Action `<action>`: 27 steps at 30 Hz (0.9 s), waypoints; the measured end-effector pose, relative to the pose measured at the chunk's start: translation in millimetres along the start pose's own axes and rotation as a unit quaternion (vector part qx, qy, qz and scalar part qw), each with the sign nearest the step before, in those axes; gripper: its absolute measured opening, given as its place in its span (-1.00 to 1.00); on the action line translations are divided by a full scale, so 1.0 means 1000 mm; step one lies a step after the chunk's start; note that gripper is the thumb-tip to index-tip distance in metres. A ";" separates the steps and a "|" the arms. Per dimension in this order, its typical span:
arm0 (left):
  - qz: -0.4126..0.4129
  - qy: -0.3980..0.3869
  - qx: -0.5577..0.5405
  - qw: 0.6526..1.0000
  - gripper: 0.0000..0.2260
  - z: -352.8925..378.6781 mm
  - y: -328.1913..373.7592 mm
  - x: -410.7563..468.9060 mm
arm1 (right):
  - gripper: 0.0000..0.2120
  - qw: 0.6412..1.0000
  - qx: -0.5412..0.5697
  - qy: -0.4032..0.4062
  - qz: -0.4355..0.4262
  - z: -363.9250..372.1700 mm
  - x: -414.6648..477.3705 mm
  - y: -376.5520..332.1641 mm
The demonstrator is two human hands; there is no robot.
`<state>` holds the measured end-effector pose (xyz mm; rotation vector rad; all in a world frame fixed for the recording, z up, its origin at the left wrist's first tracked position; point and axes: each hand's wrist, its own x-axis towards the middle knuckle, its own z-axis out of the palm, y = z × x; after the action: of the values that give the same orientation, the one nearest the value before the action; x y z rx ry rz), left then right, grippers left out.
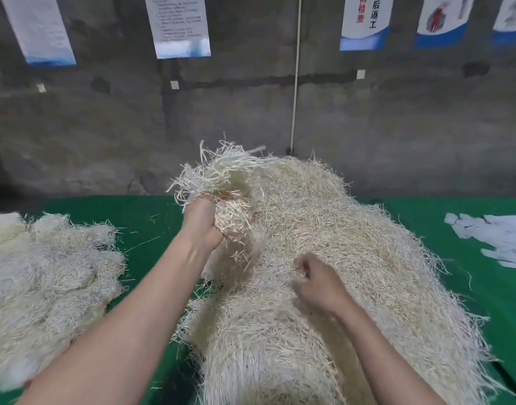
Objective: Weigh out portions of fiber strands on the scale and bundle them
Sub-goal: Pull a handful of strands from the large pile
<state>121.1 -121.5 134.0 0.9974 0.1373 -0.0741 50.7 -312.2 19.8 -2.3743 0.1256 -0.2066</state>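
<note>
Two heaps of fiber on the worktop (151, 217), which has a smooth green cover. The big pile (353, 258) is a tall shaggy mound in the middle, running from the near edge almost to the far edge. It's all thin, straw-colored, wiry strands tangled every which way, with frayed ends sticking out round the sides. The smaller pile (46, 287) lies flatter against the left edge, with the same stuff but paler and clumpier. A few single strands are scattered on the green between the two.

The left hand (202, 223) is lifted above the far-left side of the big pile with its fingers wrapped tight round a handful of strands (230, 197). The bunch is rounded at the fist, and its loose ends fan out up and to the left.

The right hand (318, 285) rests knuckles-up on top of the big pile with the fingers curled in. It's blurry, so I can't tell if it's actually got hold of any strands.

Over by the right edge are some pale pieces (496, 238), flat, floppy and kind of glove-shaped. Behind it all is a rough grey concrete wall (104, 127) with five posters (178, 24) hanging on it and one white cord (295, 83) running straight down.
</note>
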 end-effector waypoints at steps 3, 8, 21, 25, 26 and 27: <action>-0.004 -0.001 -0.006 1.000 -0.55 -0.004 0.001 -0.003 | -0.25 0.980 0.143 0.099 -0.100 -0.035 -0.010 -0.040; -0.036 -0.060 -0.069 0.995 -0.75 0.013 0.009 -0.040 | 0.03 0.935 0.314 -0.118 -0.113 -0.005 -0.010 -0.096; -0.050 -0.126 0.724 0.677 -0.82 -0.139 0.010 -0.080 | -0.84 0.809 0.557 -0.130 0.135 0.045 -0.053 -0.111; 0.049 -0.141 0.758 0.635 -0.96 -0.162 0.011 -0.083 | -0.72 0.835 0.509 -0.164 0.129 0.052 -0.070 -0.173; 0.115 -0.109 0.750 0.642 -0.92 -0.167 0.012 -0.084 | -0.76 0.867 0.463 -0.156 0.090 0.056 -0.074 -0.181; 0.181 -0.061 0.755 0.627 -0.87 -0.170 0.015 -0.086 | -0.74 0.893 0.423 -0.140 0.060 0.058 -0.079 -0.192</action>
<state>23.6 29.9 68.3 2.7140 -0.3522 0.1601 -10.0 -122.2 101.6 -1.4935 0.0304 0.1302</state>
